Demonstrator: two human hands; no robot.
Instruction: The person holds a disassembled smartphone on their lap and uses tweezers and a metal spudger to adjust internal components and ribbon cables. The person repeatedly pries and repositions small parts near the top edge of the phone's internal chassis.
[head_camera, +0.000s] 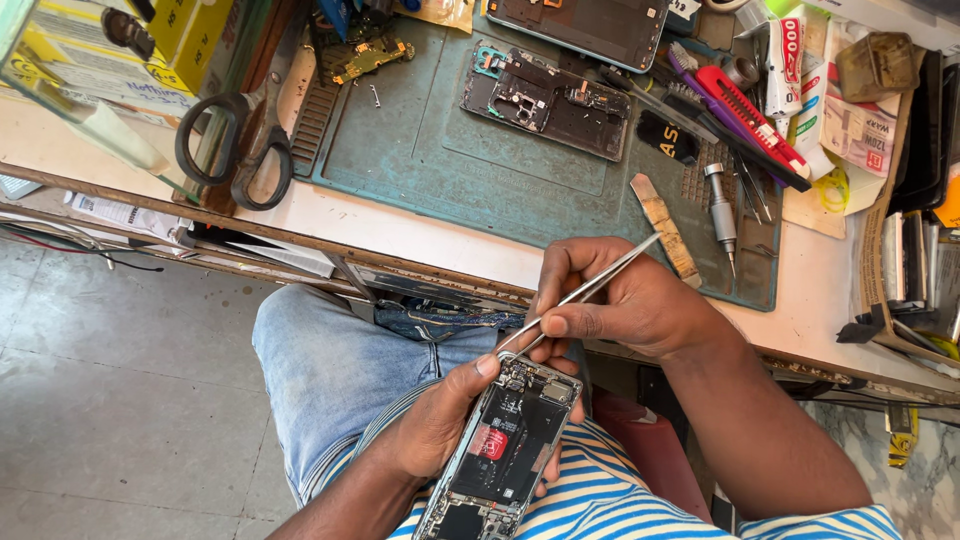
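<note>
Opened phone (503, 450), back cover off, lies at lower centre, cradled in the left hand (440, 420) over the lap. Right hand (625, 300) pinches metal tweezers (590, 290), tips at the phone's top edge. Beyond: cluttered bench (400, 235) with teal rubber mat (450, 150), black-handled scissors (240, 140) upper left, grey tiled floor (120, 400).

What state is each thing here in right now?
Opened phone: back cover off, internals exposed, held in left hand.
Tweezers: pinched in right hand, tips at the phone's top edge.
Scissors: closed, lying on the bench.
Second phone frame: stripped, on the green mat.
</note>
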